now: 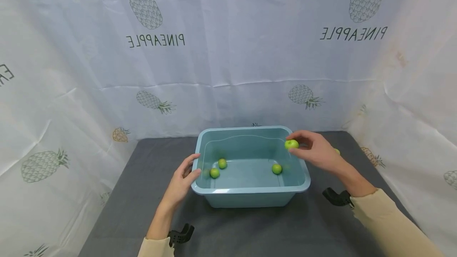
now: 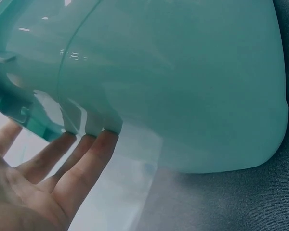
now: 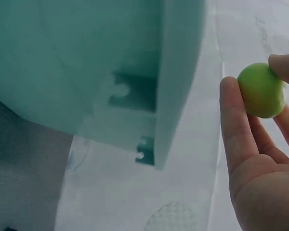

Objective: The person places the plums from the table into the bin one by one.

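Fruit [image 1: 291, 144] is pinched in the right hand [image 1: 317, 150], near the tub's [image 1: 250, 190] right rim. Left hand [image 1: 181, 181], with fingers extended, touches the tub's left side. Three other fruits [image 1: 214, 173] lie inside the tub.

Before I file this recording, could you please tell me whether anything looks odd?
The PINEAPPLE lettering on the backdrop cloth reads backwards, perhaps because it hangs wrong side out. The tub stands upright, with no visible spill.

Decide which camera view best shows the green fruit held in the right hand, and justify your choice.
The right wrist view: the green fruit appears largest there, held in the right hand. The head view shows it small, near the right side of the basin. The left wrist view doesn't show it.
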`<state>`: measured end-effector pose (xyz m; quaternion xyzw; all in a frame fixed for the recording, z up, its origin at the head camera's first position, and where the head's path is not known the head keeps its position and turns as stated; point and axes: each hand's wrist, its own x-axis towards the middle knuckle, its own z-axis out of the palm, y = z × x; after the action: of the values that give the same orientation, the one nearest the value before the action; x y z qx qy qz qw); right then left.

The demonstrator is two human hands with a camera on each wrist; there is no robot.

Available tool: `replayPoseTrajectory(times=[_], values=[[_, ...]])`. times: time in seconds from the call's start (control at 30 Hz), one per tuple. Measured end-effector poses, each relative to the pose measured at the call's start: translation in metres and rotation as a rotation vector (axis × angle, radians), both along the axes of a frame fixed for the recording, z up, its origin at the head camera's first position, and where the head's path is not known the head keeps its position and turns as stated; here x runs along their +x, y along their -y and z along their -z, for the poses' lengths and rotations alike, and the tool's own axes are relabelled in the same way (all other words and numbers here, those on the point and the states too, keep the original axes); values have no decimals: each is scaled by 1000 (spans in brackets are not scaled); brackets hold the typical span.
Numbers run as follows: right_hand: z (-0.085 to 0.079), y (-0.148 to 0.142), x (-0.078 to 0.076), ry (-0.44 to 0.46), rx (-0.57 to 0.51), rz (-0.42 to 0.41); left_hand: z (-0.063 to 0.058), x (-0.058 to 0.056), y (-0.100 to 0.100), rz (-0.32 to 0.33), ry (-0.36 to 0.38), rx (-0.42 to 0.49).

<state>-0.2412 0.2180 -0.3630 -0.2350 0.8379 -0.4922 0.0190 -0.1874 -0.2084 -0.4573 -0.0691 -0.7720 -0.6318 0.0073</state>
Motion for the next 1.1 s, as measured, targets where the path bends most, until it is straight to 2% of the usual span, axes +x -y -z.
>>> replayPoseTrajectory(times=[0.2, 0.57, 0.73, 1.1], values=[[-6, 14, -6, -12, 52, -58, 0, 1, 1, -4, -4, -1], [-30, 40, -10, -80, 145, -109, 0, 0, -1, -12, 9, 5], [-34, 52, -13, -123, 155, -161, -1, 0, -1, -7, 2, 1], [-39, 80, -18, -191, 214, -222, 1, -1, -1, -8, 9, 0]])
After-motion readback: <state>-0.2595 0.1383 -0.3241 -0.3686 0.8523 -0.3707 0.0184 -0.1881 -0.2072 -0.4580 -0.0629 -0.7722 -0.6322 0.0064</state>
